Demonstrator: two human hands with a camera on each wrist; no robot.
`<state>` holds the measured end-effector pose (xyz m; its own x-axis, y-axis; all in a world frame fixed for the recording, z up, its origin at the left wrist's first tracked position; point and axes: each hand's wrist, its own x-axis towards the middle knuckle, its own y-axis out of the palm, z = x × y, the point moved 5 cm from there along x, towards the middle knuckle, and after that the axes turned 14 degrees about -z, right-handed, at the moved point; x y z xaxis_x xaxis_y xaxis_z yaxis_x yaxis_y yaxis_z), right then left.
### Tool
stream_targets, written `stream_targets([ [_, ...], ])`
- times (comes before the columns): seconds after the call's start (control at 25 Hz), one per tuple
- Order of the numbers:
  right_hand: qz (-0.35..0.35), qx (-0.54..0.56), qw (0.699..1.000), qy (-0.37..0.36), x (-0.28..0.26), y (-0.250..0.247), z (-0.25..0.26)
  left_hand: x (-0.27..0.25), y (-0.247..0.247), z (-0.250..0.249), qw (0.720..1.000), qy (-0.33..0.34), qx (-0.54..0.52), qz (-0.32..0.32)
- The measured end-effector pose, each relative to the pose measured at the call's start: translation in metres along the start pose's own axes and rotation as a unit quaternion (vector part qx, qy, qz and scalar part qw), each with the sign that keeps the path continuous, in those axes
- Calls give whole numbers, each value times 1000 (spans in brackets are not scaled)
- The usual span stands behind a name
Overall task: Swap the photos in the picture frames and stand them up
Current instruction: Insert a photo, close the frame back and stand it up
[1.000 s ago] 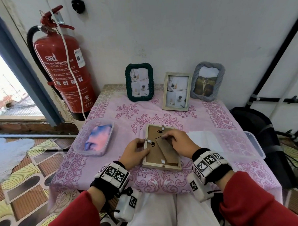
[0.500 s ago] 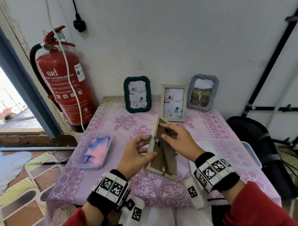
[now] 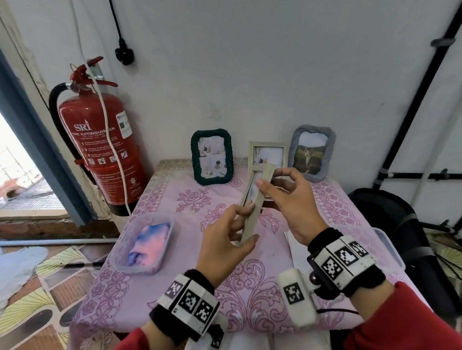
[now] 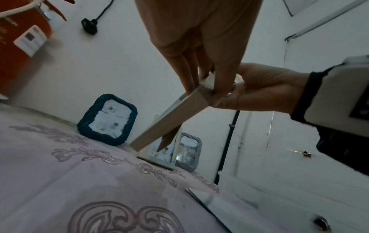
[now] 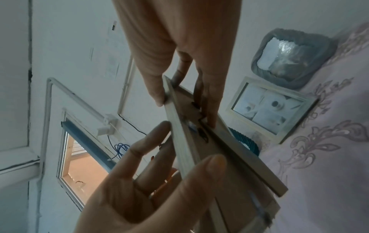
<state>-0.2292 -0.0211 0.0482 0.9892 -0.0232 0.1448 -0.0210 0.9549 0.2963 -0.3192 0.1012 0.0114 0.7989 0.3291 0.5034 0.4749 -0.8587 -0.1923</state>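
A light wooden picture frame (image 3: pixel 254 202) hangs edge-on above the pink tablecloth (image 3: pixel 191 199), held between both hands. My left hand (image 3: pixel 245 225) pinches its lower end, thumb on one side and fingers on the other. My right hand (image 3: pixel 270 180) grips the upper end, fingers on the brown backing (image 5: pixel 201 126). The frame's back stand (image 4: pixel 169 138) pokes out below. Against the wall stand a green frame (image 3: pixel 212 156), a second wooden frame (image 3: pixel 267 155) partly hidden by the held one, and a grey frame (image 3: pixel 311 152) with a cat photo.
A clear tub with a pink-blue cloth (image 3: pixel 145 240) sits at the table's left. A clear lid or tub (image 3: pixel 380 247) and white paper (image 3: pixel 292 239) lie at the right. A red fire extinguisher (image 3: pixel 101 148) stands left of the table, a black bag (image 3: pixel 396 235) to the right.
The wooden frame lay face down on the table a second ago. Both hands have lifted it, turned it on edge and carried it toward the standing frames.
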Motion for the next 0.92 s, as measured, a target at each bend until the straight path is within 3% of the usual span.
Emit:
stream_targets([
  [0.16,-20,-18,999,-30,3,-5,6,-3,11,0,999,36,7,36],
  [0.24,-20,-27,999,-41,4,-8,9,-5,12,2,999,37,12,23],
  [0.4,-27,3,999,-24,7,-15,8,4,-5,12,991,46,57,-114],
  [0.48,-38,11,999,-5,8,-18,2,13,-14,24,988,-6,53,-142],
  [0.56,-46,8,999,14,8,-19,-5,17,-12,36,990,-92,-46,-99],
  [0.68,-59,28,996,56,9,-20,-21,15,-7,46,968,-185,-165,-37],
  [0.84,-67,8,994,86,3,-23,-47,12,-9,59,956,-216,-194,-50],
  [0.92,-26,-51,994,96,-3,-24,-61,8,-11,69,950,-233,-199,-66],
])
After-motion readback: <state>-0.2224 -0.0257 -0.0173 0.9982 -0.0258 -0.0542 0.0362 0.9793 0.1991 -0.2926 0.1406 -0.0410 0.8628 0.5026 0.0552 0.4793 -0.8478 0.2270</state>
